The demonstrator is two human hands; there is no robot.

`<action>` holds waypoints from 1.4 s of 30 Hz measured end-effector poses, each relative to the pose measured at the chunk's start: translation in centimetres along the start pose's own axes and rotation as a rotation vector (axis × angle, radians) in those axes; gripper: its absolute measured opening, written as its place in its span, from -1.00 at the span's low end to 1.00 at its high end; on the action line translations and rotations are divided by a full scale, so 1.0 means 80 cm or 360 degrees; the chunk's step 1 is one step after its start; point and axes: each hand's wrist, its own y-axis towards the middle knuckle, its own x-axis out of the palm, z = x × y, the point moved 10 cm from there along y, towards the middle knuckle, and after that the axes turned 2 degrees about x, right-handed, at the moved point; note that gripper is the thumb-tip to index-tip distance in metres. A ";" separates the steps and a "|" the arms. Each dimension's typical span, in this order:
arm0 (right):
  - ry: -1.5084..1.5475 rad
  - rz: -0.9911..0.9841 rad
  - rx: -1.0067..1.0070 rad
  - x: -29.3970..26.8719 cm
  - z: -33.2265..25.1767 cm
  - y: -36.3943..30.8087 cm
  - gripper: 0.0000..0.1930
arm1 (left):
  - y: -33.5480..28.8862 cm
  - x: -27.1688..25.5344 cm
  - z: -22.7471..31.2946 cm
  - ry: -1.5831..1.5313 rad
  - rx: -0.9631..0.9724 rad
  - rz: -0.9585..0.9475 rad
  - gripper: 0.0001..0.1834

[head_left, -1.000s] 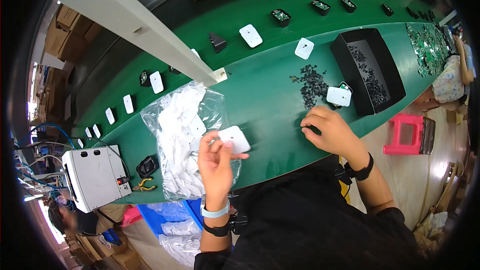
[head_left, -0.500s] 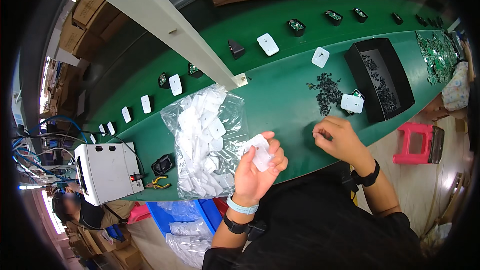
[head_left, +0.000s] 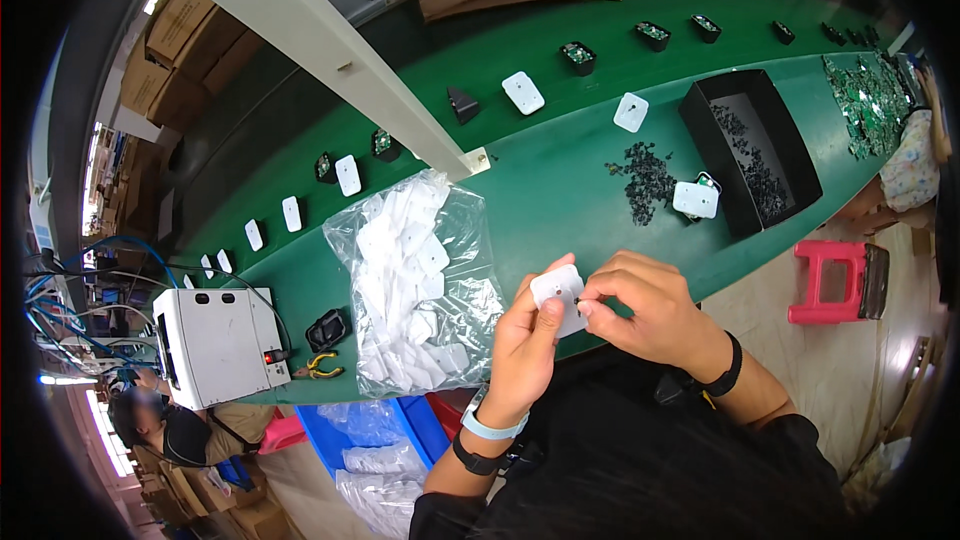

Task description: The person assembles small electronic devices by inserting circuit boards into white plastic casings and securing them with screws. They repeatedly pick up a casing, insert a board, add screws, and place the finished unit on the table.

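Note:
My left hand (head_left: 522, 355) holds a white rounded rectangular plastic cover (head_left: 556, 285) between thumb and fingers, above the table's front edge. Against the cover's right side, my right hand (head_left: 645, 308) is closed in a pinch on a small black part (head_left: 579, 301), mostly hidden by the fingertips. Left of my hands lies a clear plastic bag (head_left: 470, 240) full of similar white covers (head_left: 405, 290). Beyond my right hand are a heap of small black parts (head_left: 648, 182) and a white cover on a unit with a green circuit board (head_left: 695, 200).
A black box (head_left: 708, 155) of small black parts stands at the right, with circuit boards (head_left: 862, 105) beyond. Black housings (head_left: 578, 58) and white covers line the green conveyor. A metal post (head_left: 330, 50), white machine (head_left: 220, 345) and yellow-handled pliers (head_left: 322, 368) are leftward.
My right hand has moved left to the cover, and its pinch now meets the cover's face. My left hand has shifted slightly rightward and turned the cover more upright.

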 end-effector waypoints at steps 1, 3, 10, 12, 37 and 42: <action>-0.0033 0.0033 -0.0063 -0.002 -0.005 0.000 -0.84 | -0.001 -0.001 -0.002 0.0057 -0.0004 -0.0016 -0.59; -0.0098 0.0048 -0.0107 -0.001 -0.007 -0.003 -0.83 | -0.003 0.002 0.001 0.0122 0.0029 -0.0063 -0.60; -0.0267 0.0089 -0.0273 -0.015 -0.030 -0.007 -0.82 | -0.018 0.017 0.032 0.0232 0.0130 -0.0021 -0.57; -0.0365 0.0070 -0.0323 -0.015 -0.041 -0.009 -0.83 | -0.021 0.017 0.037 0.0328 0.0169 0.0017 -0.56; 0.0337 0.0049 0.0171 -0.041 -0.032 -0.084 -0.80 | -0.083 0.085 0.078 0.1597 0.0578 -0.0271 -0.80; 0.0594 0.0169 0.0219 -0.024 -0.029 -0.109 -0.79 | -0.090 0.053 0.054 0.1223 0.0369 -0.0125 -0.75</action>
